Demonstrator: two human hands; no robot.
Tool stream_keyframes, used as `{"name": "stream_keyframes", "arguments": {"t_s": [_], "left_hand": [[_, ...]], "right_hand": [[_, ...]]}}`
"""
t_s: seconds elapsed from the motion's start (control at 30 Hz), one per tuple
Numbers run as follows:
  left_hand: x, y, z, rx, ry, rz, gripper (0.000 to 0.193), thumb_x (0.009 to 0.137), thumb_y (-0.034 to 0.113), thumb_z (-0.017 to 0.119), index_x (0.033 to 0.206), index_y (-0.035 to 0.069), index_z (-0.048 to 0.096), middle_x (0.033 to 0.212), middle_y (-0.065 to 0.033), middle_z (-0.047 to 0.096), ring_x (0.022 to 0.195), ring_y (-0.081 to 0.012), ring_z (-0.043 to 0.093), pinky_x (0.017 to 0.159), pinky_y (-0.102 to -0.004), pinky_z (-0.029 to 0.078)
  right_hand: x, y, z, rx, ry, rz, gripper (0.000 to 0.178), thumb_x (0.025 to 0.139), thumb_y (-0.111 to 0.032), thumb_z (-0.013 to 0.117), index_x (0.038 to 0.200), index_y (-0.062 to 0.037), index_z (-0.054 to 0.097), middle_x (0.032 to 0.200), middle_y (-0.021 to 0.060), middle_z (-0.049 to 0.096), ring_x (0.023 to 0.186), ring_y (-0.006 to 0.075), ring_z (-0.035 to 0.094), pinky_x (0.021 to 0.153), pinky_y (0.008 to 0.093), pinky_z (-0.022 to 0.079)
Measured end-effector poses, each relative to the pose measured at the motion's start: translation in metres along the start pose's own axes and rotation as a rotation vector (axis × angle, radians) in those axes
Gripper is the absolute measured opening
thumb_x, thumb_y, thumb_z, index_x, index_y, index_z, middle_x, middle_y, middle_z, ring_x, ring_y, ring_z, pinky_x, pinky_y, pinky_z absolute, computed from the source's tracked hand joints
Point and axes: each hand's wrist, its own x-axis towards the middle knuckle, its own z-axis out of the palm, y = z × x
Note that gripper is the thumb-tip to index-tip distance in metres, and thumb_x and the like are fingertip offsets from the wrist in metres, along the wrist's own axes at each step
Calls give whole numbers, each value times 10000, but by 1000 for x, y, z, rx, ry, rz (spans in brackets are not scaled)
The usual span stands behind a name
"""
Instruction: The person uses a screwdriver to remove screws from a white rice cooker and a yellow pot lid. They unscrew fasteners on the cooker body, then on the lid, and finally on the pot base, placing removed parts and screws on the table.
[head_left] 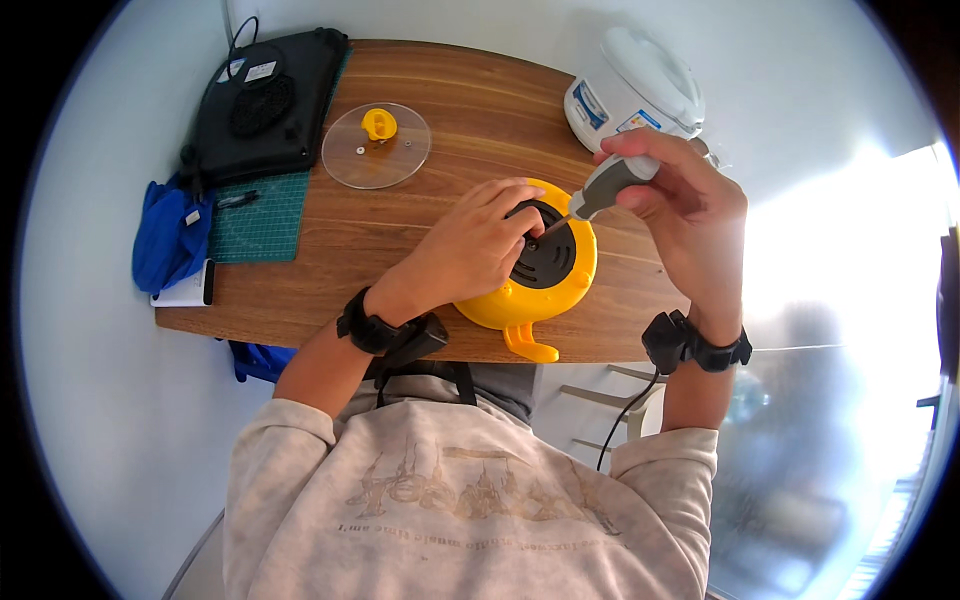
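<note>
A yellow pot-like appliance (583, 268) rests on the table with its round black slotted base plate (560, 262) facing up. Its yellow handle (530, 343) points toward me. My left hand (485, 235) lies over the base's left side, one finger reaching the yellow rim and other fingertips bent near the middle of the plate. In my right hand (690, 205) is a screwdriver (612, 187) with a grey and white handle, gripped between thumb and fingers. Its shaft slants down left, and the tip meets the plate close to my left fingertips. Whether it sits in a screw is too small to tell.
A clear glass lid (345, 165) holds a yellow knob-like part (379, 124) and several small pieces. Far left, a black appliance (255, 110) lies on a green cutting mat (265, 225), beside a blue cloth bag (170, 235). A white rice cooker (640, 85) stands far right.
</note>
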Motion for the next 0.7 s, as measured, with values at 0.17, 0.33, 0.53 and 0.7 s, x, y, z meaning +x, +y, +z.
{"name": "stream_keyframes", "arguments": {"t_s": [0.17, 0.33, 0.53, 0.7], "left_hand": [[1, -1, 1, 19, 17, 11, 132, 926, 37, 616, 1054, 70, 621, 1410, -132, 527, 1348, -319, 471, 1117, -446, 400], [2, 1, 2, 25, -3, -10, 137, 937, 37, 608, 1067, 75, 632, 1413, -118, 531, 1345, -317, 478, 1120, -439, 404], [1, 2, -2, 21, -2, -31, 127, 948, 45, 591, 1062, 79, 636, 1405, -101, 540, 1348, -309, 479, 1123, -431, 406], [2, 2, 0, 25, 25, 1, 124, 943, 53, 591, 1057, 75, 633, 1398, -104, 544, 1348, -310, 477, 1126, -429, 402]], "right_hand": [[-5, -6, 8, -45, 92, 22, 321, 872, 197, 576, 1107, 20, 704, 1013, 61, 729, 915, 136, 704, 841, 256, 583], [-12, -3, 7, 22, 172, 63, 292, 880, 143, 656, 1135, 9, 700, 1010, 55, 720, 893, 112, 683, 806, 242, 592], [11, 7, -21, 206, -177, 37, 304, 855, 99, 726, 1145, 19, 678, 1041, 64, 680, 954, 121, 659, 844, 248, 580], [23, 14, -13, 310, -277, -29, 251, 867, 86, 691, 1108, 29, 645, 1052, 60, 650, 948, 126, 635, 836, 249, 546]]}}
